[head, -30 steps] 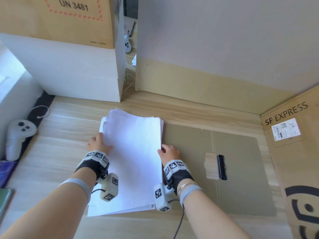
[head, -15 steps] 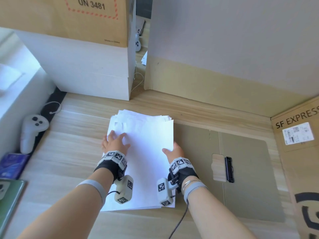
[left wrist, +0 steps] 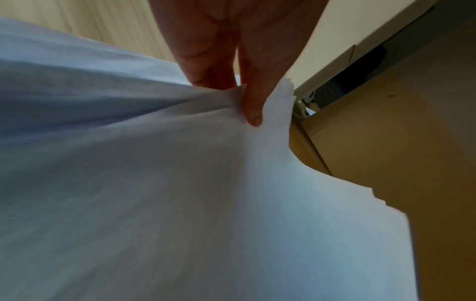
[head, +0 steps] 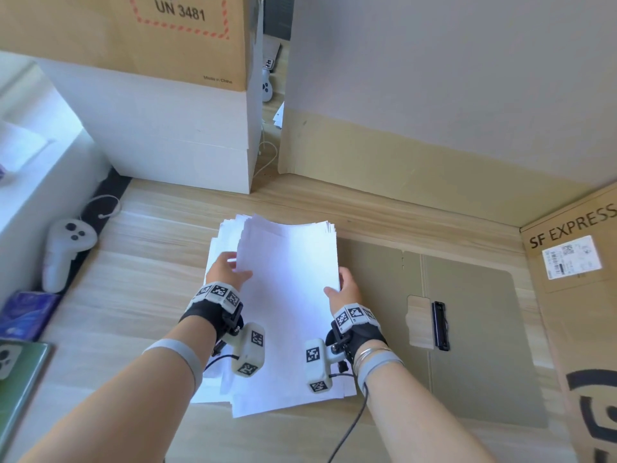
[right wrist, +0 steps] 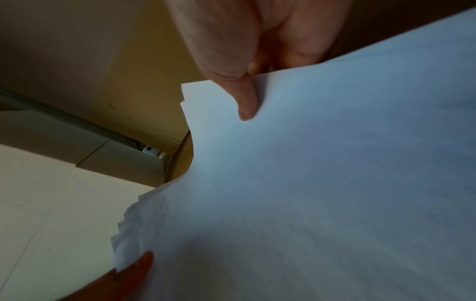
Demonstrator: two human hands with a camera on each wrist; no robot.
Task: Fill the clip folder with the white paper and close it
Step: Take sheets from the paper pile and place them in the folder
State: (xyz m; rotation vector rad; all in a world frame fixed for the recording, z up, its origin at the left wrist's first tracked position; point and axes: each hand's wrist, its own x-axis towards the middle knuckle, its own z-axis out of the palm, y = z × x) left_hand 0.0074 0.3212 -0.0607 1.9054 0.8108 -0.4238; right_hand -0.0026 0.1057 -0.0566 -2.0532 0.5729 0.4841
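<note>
Two hands hold one stack of white paper (head: 287,295) between them above the wooden table (head: 140,295). Left hand (head: 225,270) grips the stack's left edge, thumb (left wrist: 253,97) pressed on the top sheet and fingers curled beneath; some sheets remain lower, fanned out to the left of that hand. Right hand (head: 345,289) pinches the right edge likewise, thumb (right wrist: 244,101) on top, the remaining fingers hidden under the paper. Sheet edges are uneven and stepped at the far corners. Clip folder (head: 467,329) lies open and flat on the table, just beside the right hand, its left portion partly covered by the stack. Black clip (head: 440,325) sits near the folder's centre fold, apart from the paper. White controller (head: 63,252) rests at the table's left edge, well apart from the stack. Cardboard box (head: 581,295) marked SF EXPRESS stands against the folder's right side.
</note>
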